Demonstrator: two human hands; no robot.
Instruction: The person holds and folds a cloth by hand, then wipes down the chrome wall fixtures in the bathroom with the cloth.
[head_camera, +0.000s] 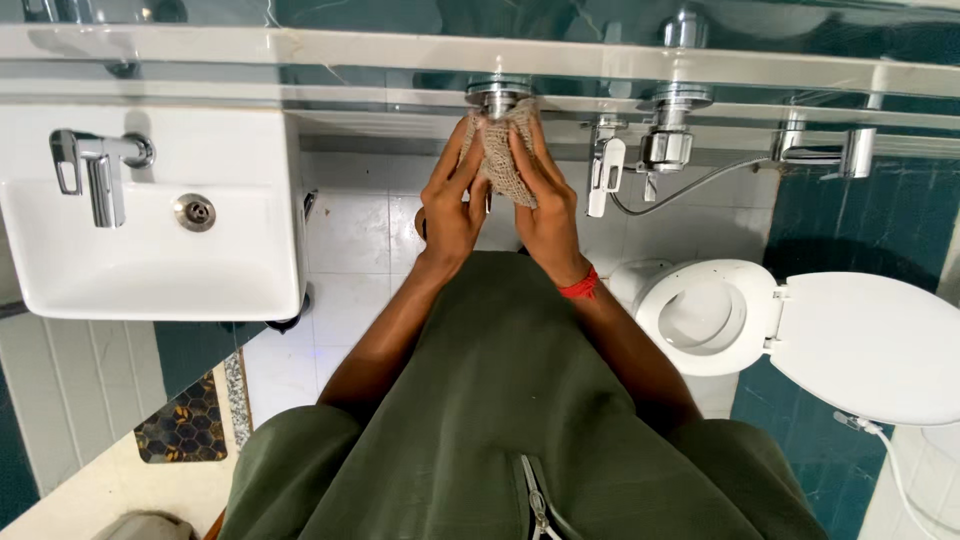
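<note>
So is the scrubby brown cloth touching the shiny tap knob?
Touching. The head view shows the brown cloth, held between both hands, pressed right up against the chrome knob with no gap.

White washbasin, open toilet, hose.

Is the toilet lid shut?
No, the toilet lid is swung open, so the seat and the bowl show.
</note>
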